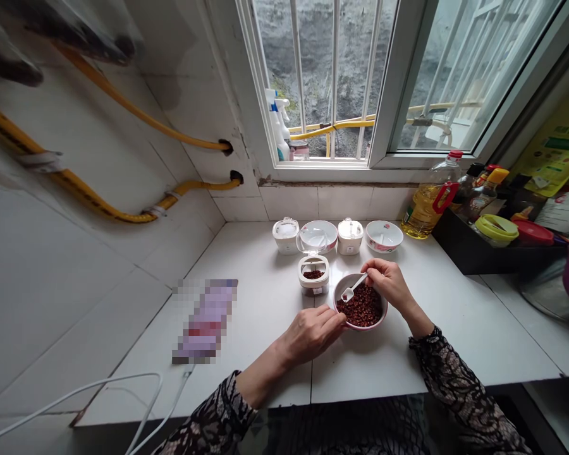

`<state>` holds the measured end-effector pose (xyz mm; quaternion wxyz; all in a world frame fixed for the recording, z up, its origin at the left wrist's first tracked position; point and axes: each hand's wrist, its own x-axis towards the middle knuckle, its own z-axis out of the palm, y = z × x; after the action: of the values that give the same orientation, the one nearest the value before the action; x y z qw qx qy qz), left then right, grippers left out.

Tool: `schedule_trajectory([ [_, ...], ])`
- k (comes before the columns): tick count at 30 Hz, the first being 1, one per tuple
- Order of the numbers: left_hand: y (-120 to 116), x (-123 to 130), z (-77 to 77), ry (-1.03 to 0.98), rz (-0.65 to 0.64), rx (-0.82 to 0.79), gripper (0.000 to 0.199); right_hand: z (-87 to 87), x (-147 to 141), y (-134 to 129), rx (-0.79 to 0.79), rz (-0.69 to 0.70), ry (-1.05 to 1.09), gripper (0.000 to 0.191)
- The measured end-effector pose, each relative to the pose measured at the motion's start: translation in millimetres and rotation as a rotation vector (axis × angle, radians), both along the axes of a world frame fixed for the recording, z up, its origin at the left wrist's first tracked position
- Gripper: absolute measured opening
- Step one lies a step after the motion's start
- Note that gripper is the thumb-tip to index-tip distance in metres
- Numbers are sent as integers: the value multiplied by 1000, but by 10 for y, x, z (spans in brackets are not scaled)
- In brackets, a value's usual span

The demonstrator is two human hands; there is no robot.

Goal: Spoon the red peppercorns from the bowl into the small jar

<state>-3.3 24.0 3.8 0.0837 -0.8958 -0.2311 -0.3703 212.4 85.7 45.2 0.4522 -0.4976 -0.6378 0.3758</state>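
Home kitchen, domestic cooking corner. Evidence: white tiled counter [260,322] set under a barred window [332,76]; yellow gas hoses [137,107] running along the tiled wall [99,265]; large bottle of cooking oil [424,205] with red handle; sauce bottles [478,193] in a black tray [493,256]; lidded white seasoning jars [351,237] and patterned ceramic dishes [384,236] lined up along the counter; ceramic bowl of red peppercorns [360,306]; printed food packets [557,148] stacked at right.
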Motion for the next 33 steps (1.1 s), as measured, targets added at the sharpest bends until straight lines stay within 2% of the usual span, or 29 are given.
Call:
schedule_trajectory([
  [3, 3, 2, 2, 0, -1, 7, 19, 11, -36, 33, -24, -6, 116, 16],
  [7, 2, 7, -2, -10, 2, 13, 17, 64, -177, -12, 145, -19, 153, 19],
  [10, 2, 9, -13, -12, 10, 16, 16, 90, -307, -86, 366, -2, 9, 18],
  [13, 6, 12, -28, -10, 19, 25, 17, 96, -386, -134, 604, 91, -237, 19],
  [16, 12, 12, -42, -11, 20, 27, 18, 120, -363, -145, 722, 117, -327, 21],
  [20, 11, 5, -47, -7, 11, 10, 17, 164, -184, -126, 628, -40, -263, 19],
  [22, 5, 0, -40, 5, 15, -5, 17, 156, -83, -109, 562, -50, -294, 20],
  [25, -3, -4, -24, 12, 18, -5, 18, 96, -3, -92, 511, 46, -398, 20],
  [29, -4, -6, -12, 9, 9, 1, 17, 5, -44, -108, 468, 214, -491, 22],
  [33, 2, -10, -20, 20, 10, -10, 17, -1, -79, -115, 421, 207, -440, 23],
])
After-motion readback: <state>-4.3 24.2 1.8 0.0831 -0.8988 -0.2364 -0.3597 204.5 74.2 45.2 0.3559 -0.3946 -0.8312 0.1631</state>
